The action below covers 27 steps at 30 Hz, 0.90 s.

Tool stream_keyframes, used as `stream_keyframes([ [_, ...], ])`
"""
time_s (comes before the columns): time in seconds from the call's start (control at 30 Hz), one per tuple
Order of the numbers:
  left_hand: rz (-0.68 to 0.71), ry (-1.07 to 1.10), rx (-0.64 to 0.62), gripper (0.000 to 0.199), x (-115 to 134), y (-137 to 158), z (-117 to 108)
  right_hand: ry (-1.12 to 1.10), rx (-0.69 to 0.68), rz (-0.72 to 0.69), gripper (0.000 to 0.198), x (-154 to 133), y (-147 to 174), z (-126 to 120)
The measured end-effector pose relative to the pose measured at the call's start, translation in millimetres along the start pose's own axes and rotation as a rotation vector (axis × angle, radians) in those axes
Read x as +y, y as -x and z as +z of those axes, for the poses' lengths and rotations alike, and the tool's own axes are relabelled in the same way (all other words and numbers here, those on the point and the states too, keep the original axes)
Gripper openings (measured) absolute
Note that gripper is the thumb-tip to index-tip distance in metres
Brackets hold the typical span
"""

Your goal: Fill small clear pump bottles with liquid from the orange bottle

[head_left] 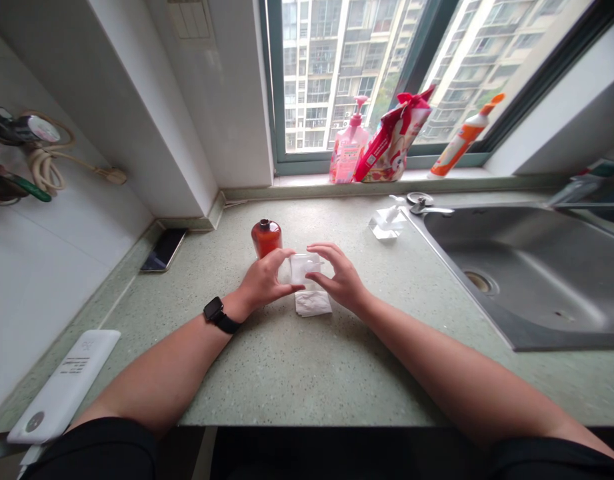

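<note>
My left hand [267, 277] and my right hand [339, 275] face each other over the counter, thumbs and fingers apart in curved shapes. Between them is a small white square piece [299, 268], perhaps folded tissue; the fingertips are at its edges, and whether they press on it is unclear. Just below, toward me, lies a folded white tissue [313, 304]. An amber bottle [267, 239] with an uncapped neck stands right behind my left hand. Farther right is a clear square bottle [387, 223] with a white pump-like top.
A steel sink [501, 333] with a faucet [431, 209] fills the right side. On the windowsill stand a pink pump bottle [347, 152], a red bag [394, 143] and an orange-and-white bottle [459, 141]. At left lie a phone [164, 250] and a white power bank [67, 383].
</note>
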<state>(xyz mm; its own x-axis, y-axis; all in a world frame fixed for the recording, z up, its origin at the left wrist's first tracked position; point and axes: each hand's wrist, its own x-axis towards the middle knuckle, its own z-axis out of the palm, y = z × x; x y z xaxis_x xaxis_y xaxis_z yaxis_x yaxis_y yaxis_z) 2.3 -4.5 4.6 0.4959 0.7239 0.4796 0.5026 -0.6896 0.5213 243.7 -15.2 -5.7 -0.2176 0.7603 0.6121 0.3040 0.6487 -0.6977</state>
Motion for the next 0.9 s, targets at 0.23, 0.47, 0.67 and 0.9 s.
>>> stream_keyframes([
  [0.23, 0.005, 0.002, 0.006, 0.076, -1.2, 0.7, 0.6, -0.019, -0.033, 0.037, 0.027, 1.4, 1.7, -5.3],
  [0.47, 0.016, 0.01, -0.004, 0.075, -0.9, 0.8, 1.9, -0.037, -0.101, 0.099, 0.034, -3.1, -1.1, -0.6],
  [0.67, 0.009, 0.004, -0.001, 0.075, -2.4, 1.3, 2.6, -0.101, -0.023, 0.129, 0.046, 3.8, 0.9, -1.5],
  [0.9, 0.021, 0.005, 0.005, 0.075, -3.4, 1.8, 3.2, -0.043, -0.068, 0.076, 0.028, 1.6, 5.4, -14.0],
])
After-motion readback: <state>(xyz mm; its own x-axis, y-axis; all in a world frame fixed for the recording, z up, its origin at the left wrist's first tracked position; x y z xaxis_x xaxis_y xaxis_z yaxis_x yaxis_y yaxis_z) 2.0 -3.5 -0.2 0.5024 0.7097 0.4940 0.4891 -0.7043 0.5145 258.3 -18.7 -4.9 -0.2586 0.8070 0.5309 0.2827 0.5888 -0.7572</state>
